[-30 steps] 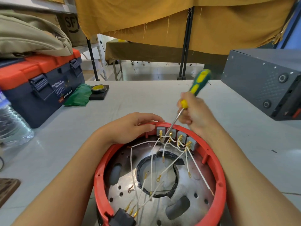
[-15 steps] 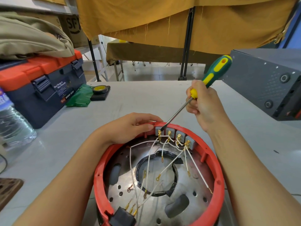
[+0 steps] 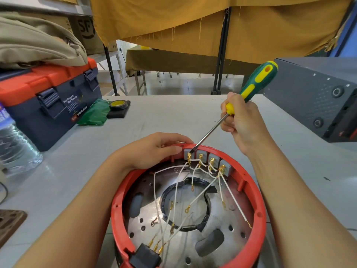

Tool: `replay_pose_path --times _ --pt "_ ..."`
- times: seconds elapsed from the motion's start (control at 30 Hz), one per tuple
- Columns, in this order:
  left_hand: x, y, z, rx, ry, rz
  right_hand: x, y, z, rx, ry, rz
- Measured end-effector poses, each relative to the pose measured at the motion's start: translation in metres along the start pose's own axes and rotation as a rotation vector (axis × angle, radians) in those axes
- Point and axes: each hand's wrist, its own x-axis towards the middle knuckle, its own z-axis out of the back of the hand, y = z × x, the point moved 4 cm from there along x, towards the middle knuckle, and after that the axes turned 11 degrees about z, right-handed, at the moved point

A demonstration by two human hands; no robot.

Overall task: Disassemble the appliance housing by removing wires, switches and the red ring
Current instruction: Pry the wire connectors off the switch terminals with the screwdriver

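So the housing sits open side up on the grey surface, right in front of the person, with the red ring running round its top edge. The left hand is draped over the far left rim, fingers curled on the ring. The right hand has its fingers wrapped around a green and yellow screwdriver, low on the handle where the shaft starts. The flat tip is touching the top of the leftmost of four grey switches lined up inside the far rim. White wires with brass terminals trail from the switches across the metal plate, some down to a black block at the near rim. Off to the left there's a toolbox, a water bottle and a roll of tape.
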Motion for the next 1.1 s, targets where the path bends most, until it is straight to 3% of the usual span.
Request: replay_pose_path --times 0.53,0.67,0.83,1.1 --pt "0.0 -0.002 0.0 0.026 -0.012 0.01 -0.002 -0.001 0.0 0.024 0.034 -0.026" --pt "0.0 -0.003 0.0 0.036 -0.017 0.01 -0.01 -0.009 -0.018 -0.027 0.15 -0.067" --pt "-0.002 -0.002 0.001 0.042 -0.018 0.014 0.001 0.011 0.0 0.079 0.046 -0.007" --pt "-0.002 -0.002 0.001 0.051 -0.015 0.012 -0.002 0.008 -0.002 -0.008 0.024 -0.002"
